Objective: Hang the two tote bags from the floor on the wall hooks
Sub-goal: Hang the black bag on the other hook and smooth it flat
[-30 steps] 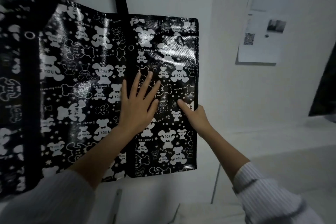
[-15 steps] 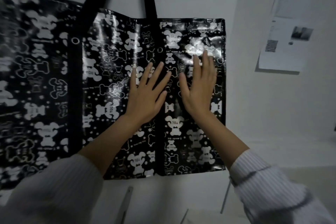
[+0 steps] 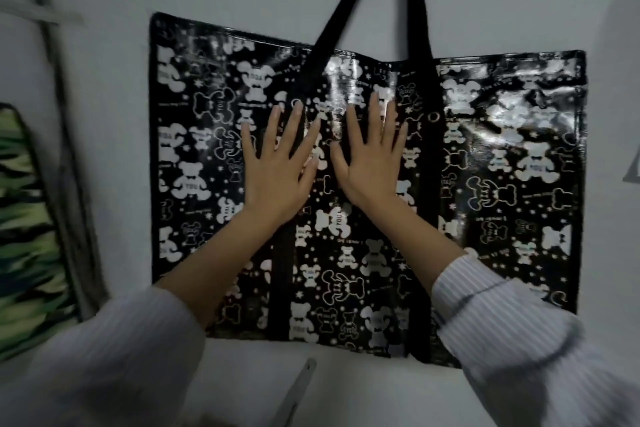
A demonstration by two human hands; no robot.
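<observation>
A glossy black tote bag [image 3: 502, 184] printed with white bears hangs flat against the white wall, its black straps [image 3: 417, 3] running up out of the top of the frame; the hook is hidden. My left hand [image 3: 277, 166] and my right hand [image 3: 374, 159] lie side by side on the bag's middle, fingers straight and spread, palms pressing it to the wall. A second bag in green camouflage [image 3: 27, 225] shows at the left edge, cut off by the frame.
A grey pipe or conduit [image 3: 65, 149] runs down the wall between the two bags. A thin pale strip [image 3: 298, 388] shows below the black bag. A paper's corner [image 3: 632, 170] shows on the wall at the right edge.
The view has swung left, so the whole black bag and the camouflage bag now show. My right hand moved from the bag's right part to the middle, beside my left hand.
</observation>
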